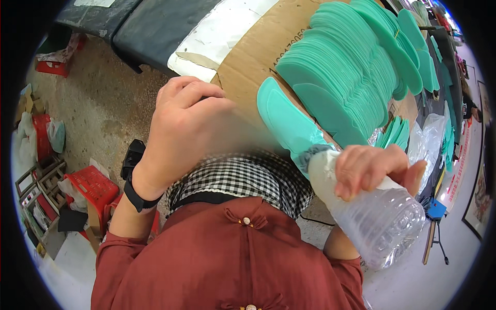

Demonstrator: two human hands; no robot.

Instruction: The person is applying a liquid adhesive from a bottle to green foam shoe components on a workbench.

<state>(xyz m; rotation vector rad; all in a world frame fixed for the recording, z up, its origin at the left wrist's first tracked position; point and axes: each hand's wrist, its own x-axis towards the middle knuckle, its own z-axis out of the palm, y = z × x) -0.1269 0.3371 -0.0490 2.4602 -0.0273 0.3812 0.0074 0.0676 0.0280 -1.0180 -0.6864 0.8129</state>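
Observation:
My right hand (376, 170) grips a clear plastic bottle (387, 222), tilted with its mouth toward the upper left. Whitish stuff coats the inside of its neck. A dark grey, cloth-like plug (315, 152) at the mouth touches a single teal insole (283, 114). That insole looks wet and glossy and lies at the edge of the cardboard. My left hand (188, 121) hovers to the left of it, fingers bent. Motion smears its lower fingers and thumb, so whether it holds anything is hidden. A black watch (135, 175) is on that wrist.
A long stack of teal insoles (341, 72) leans across the brown cardboard (253, 49) beyond the bottle. More teal pieces and clear plastic film (431, 142) lie at the right. Black padded surfaces (155, 31) stand upper left. Red baskets (93, 186) sit on the floor at left.

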